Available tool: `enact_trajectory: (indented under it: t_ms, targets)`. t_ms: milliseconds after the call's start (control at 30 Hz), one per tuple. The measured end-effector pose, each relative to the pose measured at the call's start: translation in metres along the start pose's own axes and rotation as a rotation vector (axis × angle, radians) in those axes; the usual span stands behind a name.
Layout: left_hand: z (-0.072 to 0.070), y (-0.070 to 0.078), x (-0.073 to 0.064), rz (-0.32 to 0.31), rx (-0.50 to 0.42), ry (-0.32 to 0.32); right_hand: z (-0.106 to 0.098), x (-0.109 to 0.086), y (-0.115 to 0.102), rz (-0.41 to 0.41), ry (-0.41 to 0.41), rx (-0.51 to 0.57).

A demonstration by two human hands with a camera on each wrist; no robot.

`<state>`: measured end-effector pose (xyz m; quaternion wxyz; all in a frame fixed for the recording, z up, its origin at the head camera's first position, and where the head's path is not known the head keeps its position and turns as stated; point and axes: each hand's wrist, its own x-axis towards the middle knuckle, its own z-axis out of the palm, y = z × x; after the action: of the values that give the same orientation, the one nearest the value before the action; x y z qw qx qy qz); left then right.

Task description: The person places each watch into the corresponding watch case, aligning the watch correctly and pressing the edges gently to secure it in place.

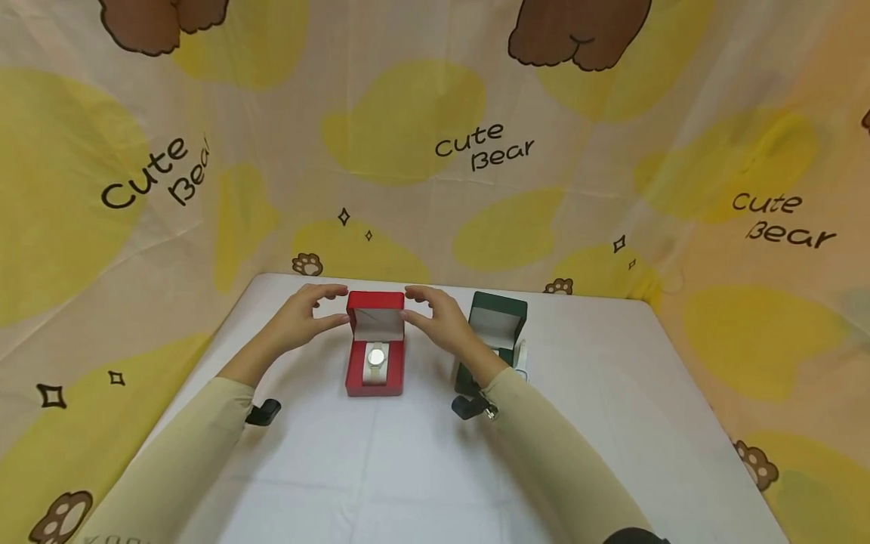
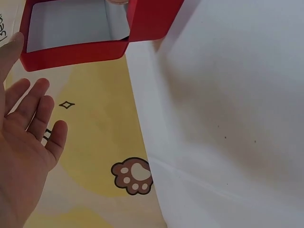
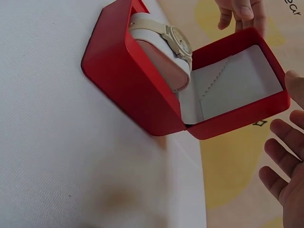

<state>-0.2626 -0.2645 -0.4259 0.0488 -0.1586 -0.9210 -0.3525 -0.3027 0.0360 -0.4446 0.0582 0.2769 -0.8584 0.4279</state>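
Observation:
A red watch box point(image 1: 375, 391) stands on the table with its lid point(image 1: 376, 300) raised. Inside it, a pale-strapped watch point(image 1: 376, 357) is wrapped round a white cushion point(image 3: 147, 21). My left hand point(image 1: 299, 317) is at the lid's left side, its thumb right at the edge and its fingers point(image 2: 42, 114) spread loosely behind. On the opposite side my right hand point(image 1: 442, 321) mirrors it, the thumb point(image 3: 295, 88) at the lid's rim and the other fingers relaxed, holding nothing.
Behind my right wrist stands an open dark green box point(image 1: 499, 306), partly hidden by the forearm. A white strap-like thing point(image 1: 521, 355) shows at its right side. The white-covered table point(image 1: 367, 468) ends just behind both boxes, against a printed cloth backdrop point(image 1: 401, 121).

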Motion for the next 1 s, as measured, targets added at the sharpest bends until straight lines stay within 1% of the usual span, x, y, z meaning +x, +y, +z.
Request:
enact_trajectory:
  t_ms: [133, 267, 467, 633, 800, 1000]
  targets:
    - [-0.0009, 0.0039, 0.0045, 0.005, -0.006, 0.001, -0.0014, 0.0027, -0.0018, 0.012, -0.001, 0.001]
    - [-0.0020, 0.0059, 0.0059, -0.004, -0.002, -0.009, -0.0020, 0.0041, -0.0012, 0.016, -0.006, 0.008]
    - [-0.0023, 0.0040, 0.0065, 0.010, -0.005, -0.033, -0.0017, 0.0040, -0.0006, 0.031, -0.027, 0.035]
    - [-0.0014, 0.0040, 0.0084, 0.019, -0.005, -0.031, -0.0018, 0.0054, -0.0011, 0.033, -0.028, 0.008]
    - [-0.0018, 0.0050, 0.0103, 0.036, 0.007, -0.044, -0.0017, 0.0065, -0.0020, 0.035, -0.023, -0.008]
    - [-0.0014, 0.0063, 0.0102, 0.042, -0.009, -0.041, -0.0029, 0.0064, -0.0041, 0.044, -0.029, -0.037]
